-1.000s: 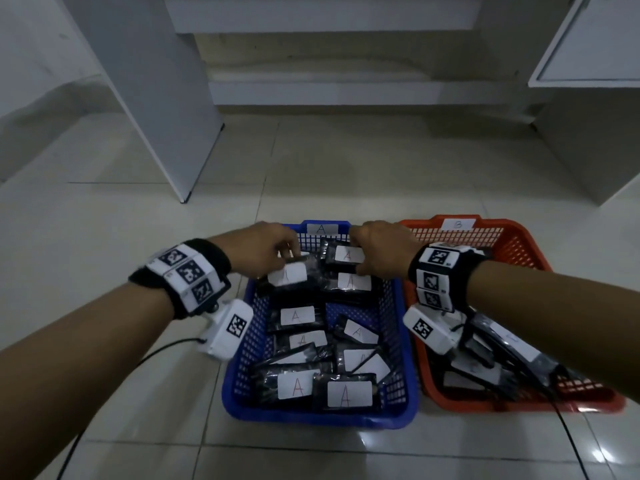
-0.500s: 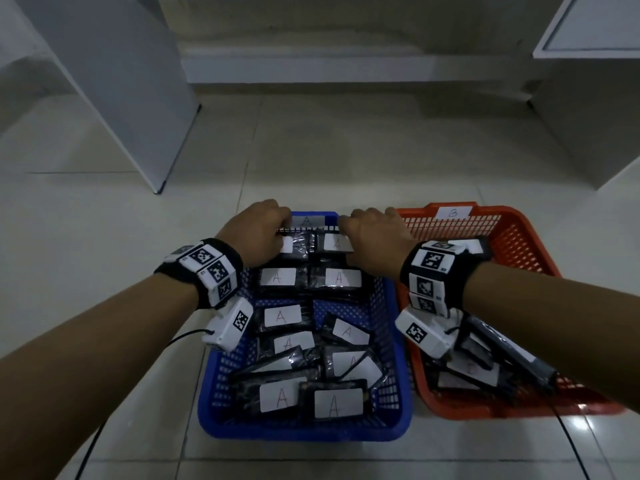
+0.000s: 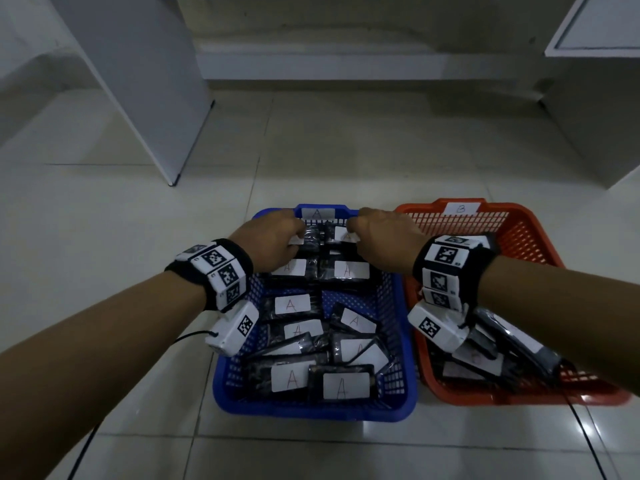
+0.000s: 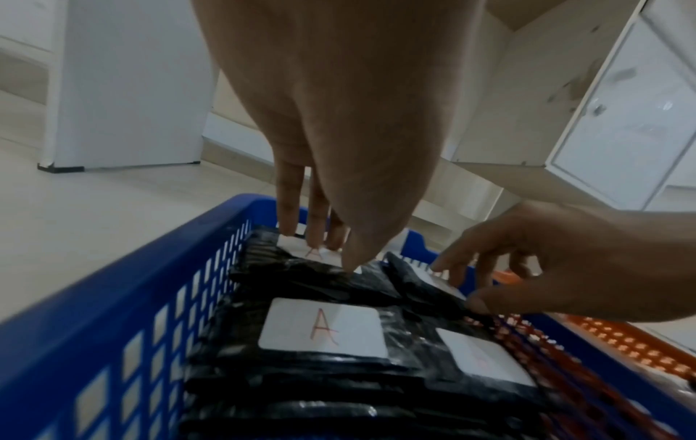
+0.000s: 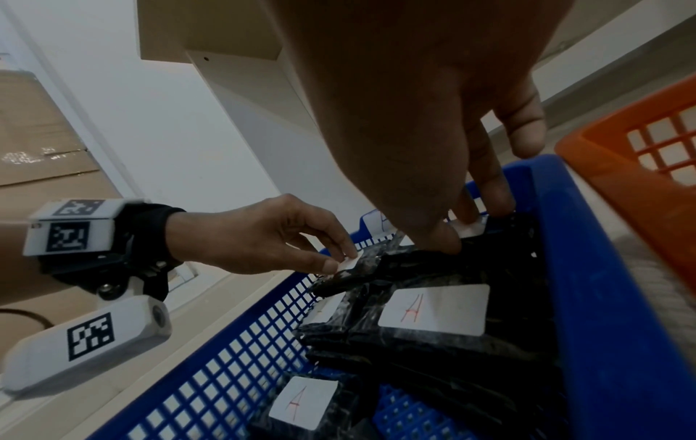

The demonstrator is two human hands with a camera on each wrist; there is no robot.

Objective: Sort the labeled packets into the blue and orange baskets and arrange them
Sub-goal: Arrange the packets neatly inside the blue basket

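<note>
A pale tiled floor (image 3: 104, 237) carries two plastic baskets side by side: a blue basket (image 3: 403, 341), tagged A, and an orange basket (image 3: 530, 244), tagged B, just to its right. White furniture panels (image 3: 145, 98) stand on the tiles beyond them.

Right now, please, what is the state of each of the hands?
Left hand: pinches a black plastic packet labelled A in the blue plastic basket.
Right hand: fingers curled on the neighbouring black packet.
</note>
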